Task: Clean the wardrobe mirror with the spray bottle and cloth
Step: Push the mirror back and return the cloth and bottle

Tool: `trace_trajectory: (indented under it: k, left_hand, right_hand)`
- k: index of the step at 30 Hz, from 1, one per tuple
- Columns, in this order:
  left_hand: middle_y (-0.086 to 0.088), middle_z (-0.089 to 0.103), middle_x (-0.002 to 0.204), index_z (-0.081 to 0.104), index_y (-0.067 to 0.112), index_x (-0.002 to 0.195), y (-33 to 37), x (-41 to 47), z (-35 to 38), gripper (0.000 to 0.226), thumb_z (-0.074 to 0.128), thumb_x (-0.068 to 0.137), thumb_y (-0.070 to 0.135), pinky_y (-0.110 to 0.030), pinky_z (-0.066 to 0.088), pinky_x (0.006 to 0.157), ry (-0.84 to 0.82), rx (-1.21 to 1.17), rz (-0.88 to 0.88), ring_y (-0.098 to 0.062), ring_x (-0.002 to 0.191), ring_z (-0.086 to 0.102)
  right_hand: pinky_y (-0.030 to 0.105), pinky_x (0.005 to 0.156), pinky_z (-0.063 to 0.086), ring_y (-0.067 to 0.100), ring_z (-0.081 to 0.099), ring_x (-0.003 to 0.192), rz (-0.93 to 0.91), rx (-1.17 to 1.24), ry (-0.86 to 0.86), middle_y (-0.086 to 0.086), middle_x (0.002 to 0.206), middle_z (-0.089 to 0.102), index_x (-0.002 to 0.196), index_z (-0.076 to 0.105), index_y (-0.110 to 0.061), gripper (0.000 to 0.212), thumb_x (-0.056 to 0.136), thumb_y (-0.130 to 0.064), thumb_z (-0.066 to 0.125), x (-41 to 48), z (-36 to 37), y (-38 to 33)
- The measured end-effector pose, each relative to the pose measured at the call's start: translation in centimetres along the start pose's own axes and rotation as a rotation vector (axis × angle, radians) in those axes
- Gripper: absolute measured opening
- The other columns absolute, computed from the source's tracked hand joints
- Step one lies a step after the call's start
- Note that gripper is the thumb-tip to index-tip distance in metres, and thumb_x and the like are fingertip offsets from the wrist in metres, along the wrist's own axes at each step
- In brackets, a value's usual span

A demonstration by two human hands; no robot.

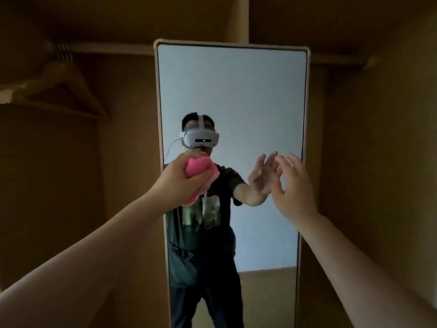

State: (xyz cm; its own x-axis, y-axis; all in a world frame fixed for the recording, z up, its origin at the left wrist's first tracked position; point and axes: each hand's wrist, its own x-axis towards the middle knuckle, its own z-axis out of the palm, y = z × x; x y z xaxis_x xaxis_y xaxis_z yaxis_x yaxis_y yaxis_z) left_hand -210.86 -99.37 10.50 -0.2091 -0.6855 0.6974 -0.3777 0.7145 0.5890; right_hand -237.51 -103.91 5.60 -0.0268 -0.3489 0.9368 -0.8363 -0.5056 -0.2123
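Standing upright inside a brown wooden wardrobe, the tall rectangular mirror with a pale rounded frame (pixel 233 95) fills the middle of the head view. Against its left edge, about halfway up, the left hand (pixel 179 179) is clenched around a crumpled pink cloth (pixel 198 175), pressing it to the glass. Toward the mirror's right edge, at much the same height, the right hand (pixel 292 185) is released, fingers spread and empty, close to the glass; whether it touches cannot be told. Left of the mirror and higher, wooden clothes hangers (pixel 63 86) hang from a rail. The glass reflects the person in a dark T-shirt, wearing a grey headset (pixel 201 137).
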Motion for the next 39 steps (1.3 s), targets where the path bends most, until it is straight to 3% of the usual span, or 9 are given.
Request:
trace_trajectory:
  k: [6, 10, 17, 19, 23, 26, 30, 34, 39]
  left_hand:
    - [0.011, 0.069, 0.092, 0.066, 0.046, 0.087, -0.5, 0.2, 0.8, 0.014, 0.069, 0.083, 0.033, -0.022, 0.058, 0.060, 0.031, 0.012, -0.011, -0.009, 0.076, 0.070]
    - [0.005, 0.069, 0.101, 0.066, 0.037, 0.100, -0.2, 0.3, 1.4, 0.020, 0.068, 0.080, 0.040, -0.028, 0.060, 0.065, 0.040, 0.007, -0.060, -0.010, 0.078, 0.071]
    - [0.015, 0.070, 0.073, 0.067, 0.044, 0.081, 1.3, -0.4, 1.9, 0.024, 0.069, 0.086, 0.020, -0.011, 0.049, 0.047, 0.124, -0.022, 0.000, 0.001, 0.057, 0.064]
    - [0.006, 0.071, 0.073, 0.067, 0.030, 0.088, 1.4, -0.4, 1.9, 0.007, 0.069, 0.086, 0.023, -0.016, 0.052, 0.050, 0.140, -0.012, -0.030, -0.003, 0.059, 0.066]
    - [-0.008, 0.070, 0.072, 0.067, 0.020, 0.092, 2.0, -0.6, 1.7, 0.008, 0.069, 0.086, 0.025, -0.029, 0.057, 0.059, 0.106, -0.018, -0.036, -0.017, 0.061, 0.067]
    - [-0.011, 0.069, 0.069, 0.066, 0.020, 0.088, 2.5, -1.0, 1.5, 0.003, 0.069, 0.086, 0.019, -0.022, 0.055, 0.053, 0.099, -0.084, -0.005, -0.015, 0.055, 0.065]
    - [0.001, 0.071, 0.068, 0.061, 0.028, 0.095, 2.4, -1.3, 0.3, 0.012, 0.068, 0.086, 0.024, -0.019, 0.054, 0.054, 0.060, -0.085, -0.034, -0.012, 0.056, 0.067]
    - [0.000, 0.070, 0.066, 0.062, 0.024, 0.098, 2.3, -1.6, -0.7, 0.010, 0.066, 0.089, 0.020, -0.022, 0.053, 0.055, 0.052, -0.078, -0.040, -0.014, 0.055, 0.066]
    - [-0.007, 0.067, 0.063, 0.068, 0.031, 0.085, 2.4, -2.2, -1.8, 0.018, 0.061, 0.089, 0.015, -0.022, 0.053, 0.053, 0.062, -0.047, 0.014, -0.013, 0.052, 0.065]
  right_hand:
    - [0.045, 0.118, 0.025, 0.033, 0.012, 0.148, 0.257, -0.104, -0.068, 0.017, 0.160, 0.009, 0.152, 0.016, -0.015, 0.072, 0.093, -0.025, 0.056, 1.3, 0.1, 2.5]
    - [0.032, 0.105, 0.033, 0.027, 0.031, 0.141, 0.316, 0.065, -0.077, 0.007, 0.156, 0.025, 0.152, 0.011, -0.025, 0.078, 0.092, -0.025, 0.060, 1.7, 0.5, 3.5]
    - [0.029, 0.105, 0.029, 0.025, 0.031, 0.141, 0.319, 0.125, -0.020, 0.009, 0.155, 0.027, 0.153, 0.010, -0.022, 0.075, 0.094, -0.027, 0.055, 1.3, -1.3, 3.8]
    - [0.027, 0.102, 0.031, 0.026, 0.035, 0.137, 0.299, 0.113, 0.010, 0.011, 0.152, 0.029, 0.153, 0.012, -0.018, 0.073, 0.095, -0.029, 0.054, 0.7, -2.3, 3.3]
    - [0.022, 0.089, 0.037, 0.025, 0.049, 0.117, 0.171, 0.121, 0.121, 0.020, 0.136, 0.040, 0.151, 0.022, -0.008, 0.066, 0.095, -0.023, 0.055, -0.4, -4.1, 1.3]
    - [0.012, 0.081, 0.041, 0.017, 0.053, 0.097, 0.058, 0.212, 0.217, 0.025, 0.122, 0.046, 0.146, 0.033, 0.003, 0.061, 0.092, -0.019, 0.052, -1.1, -4.8, -1.0]
    - [0.016, 0.080, 0.047, 0.018, 0.054, 0.097, -0.027, 0.256, 0.242, 0.025, 0.117, 0.047, 0.141, 0.038, 0.005, 0.061, 0.092, -0.028, 0.049, -2.0, -5.0, -4.3]
    - [0.007, 0.085, 0.042, -0.005, 0.045, 0.100, -0.101, 0.259, 0.260, 0.016, 0.116, 0.044, 0.139, 0.039, 0.011, 0.063, 0.087, -0.020, 0.057, -2.6, -4.6, -7.0]
    - [0.023, 0.069, 0.052, 0.017, 0.057, 0.085, -0.171, 0.116, 0.233, 0.022, 0.119, 0.051, 0.141, 0.038, 0.003, 0.061, 0.091, -0.027, 0.053, -3.2, -4.2, -9.2]
